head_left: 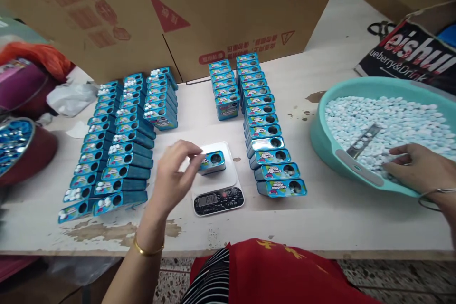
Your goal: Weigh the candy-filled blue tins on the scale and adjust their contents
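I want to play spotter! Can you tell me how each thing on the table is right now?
left hand: gripping the tin on the scale
tin on the scale: lying flat, round hole showing
scale: on, display lit
right hand: in the basin, touching candies
basin: filled with pale candies
scoop: resting in candies
rows of tins: lined up

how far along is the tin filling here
Looks partway. Done: two rows of blue rectangular tins right of the white digital scale. In hand: left hand holds one blue tin on it; right hand in the teal basin. Left: three tin rows.
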Demonstrator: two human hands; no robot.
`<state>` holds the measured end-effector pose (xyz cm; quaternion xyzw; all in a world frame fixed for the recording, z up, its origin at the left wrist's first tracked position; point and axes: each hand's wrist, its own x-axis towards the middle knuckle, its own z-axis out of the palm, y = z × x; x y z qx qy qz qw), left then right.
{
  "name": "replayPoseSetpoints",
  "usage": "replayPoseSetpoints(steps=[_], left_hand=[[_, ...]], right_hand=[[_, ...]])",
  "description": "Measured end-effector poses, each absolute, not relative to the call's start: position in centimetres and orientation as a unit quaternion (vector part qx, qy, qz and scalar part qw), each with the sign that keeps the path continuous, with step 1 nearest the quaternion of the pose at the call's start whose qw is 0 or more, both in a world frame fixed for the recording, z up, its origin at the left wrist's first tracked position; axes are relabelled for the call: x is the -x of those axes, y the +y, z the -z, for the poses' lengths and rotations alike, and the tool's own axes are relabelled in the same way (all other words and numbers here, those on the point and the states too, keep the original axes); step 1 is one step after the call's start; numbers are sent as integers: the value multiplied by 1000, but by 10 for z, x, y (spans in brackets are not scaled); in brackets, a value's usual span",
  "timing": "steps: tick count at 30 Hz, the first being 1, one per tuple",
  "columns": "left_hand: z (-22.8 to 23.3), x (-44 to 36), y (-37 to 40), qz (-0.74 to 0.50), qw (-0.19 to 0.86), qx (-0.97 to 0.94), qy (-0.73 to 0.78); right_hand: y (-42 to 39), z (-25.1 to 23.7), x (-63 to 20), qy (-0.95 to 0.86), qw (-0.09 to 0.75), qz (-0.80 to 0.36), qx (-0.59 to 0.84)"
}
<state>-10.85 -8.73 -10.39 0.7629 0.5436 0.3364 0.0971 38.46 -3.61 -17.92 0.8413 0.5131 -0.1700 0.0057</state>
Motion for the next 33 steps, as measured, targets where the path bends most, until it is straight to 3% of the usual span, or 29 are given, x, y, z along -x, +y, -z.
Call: replayPoseSetpoints(steps=[7,12,18,24,33], left_hand=[[109,110,-86,-263,91,-784,555],[108,113,-74,-107,170,-817,541],[102,109,-67,-58,188,-822,534],[101,103,-34,-98,105,-839,525],[148,72,60,-125,7,-844,521]], right_hand=[[-38,180,-384,517,-15,166,-839],[-38,178,-382,513,-13,170,-841],[-37,176,-378,514,0,177,-839],[-36,179,-378,526,4,176,-832],[-37,179,-373,551,8,149,-821]])
